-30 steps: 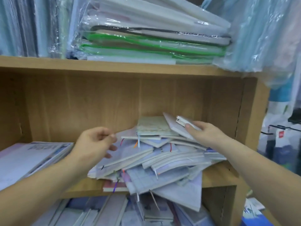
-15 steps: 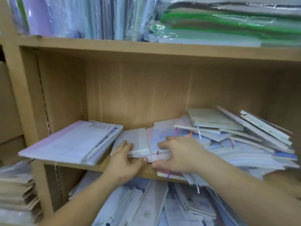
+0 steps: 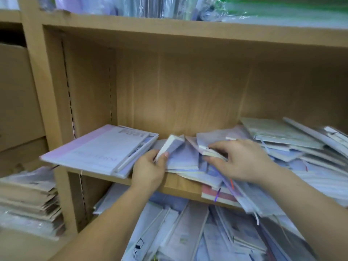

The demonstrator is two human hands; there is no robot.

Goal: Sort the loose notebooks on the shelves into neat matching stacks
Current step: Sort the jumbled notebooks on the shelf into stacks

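Note:
A loose heap of pale notebooks (image 3: 293, 153) with coloured ribbon markers sprawls over the right half of the wooden middle shelf (image 3: 180, 187). My left hand (image 3: 148, 170) grips a small lilac notebook (image 3: 170, 147) at the heap's left end, tilting its edge upward. My right hand (image 3: 239, 161) reaches into the heap beside it, fingers curled round the edge of a thin purple notebook (image 3: 211, 142). A tidy stack of larger lilac pads (image 3: 99, 149) lies at the shelf's left end, just left of my left hand.
Plastic-wrapped packs (image 3: 273, 10) fill the top shelf. More notebooks (image 3: 188, 234) lie jumbled on the shelf below. Left of the upright panel (image 3: 47, 95) stands a cardboard box (image 3: 17, 95) above a stack of paper booklets (image 3: 28, 200). A pink-covered book (image 3: 218, 194) pokes out under the heap.
The view has shifted left and closer. My left hand has lifted the edge of a small lilac notebook, and my right hand has moved up onto the heap and taken hold of a thin notebook.

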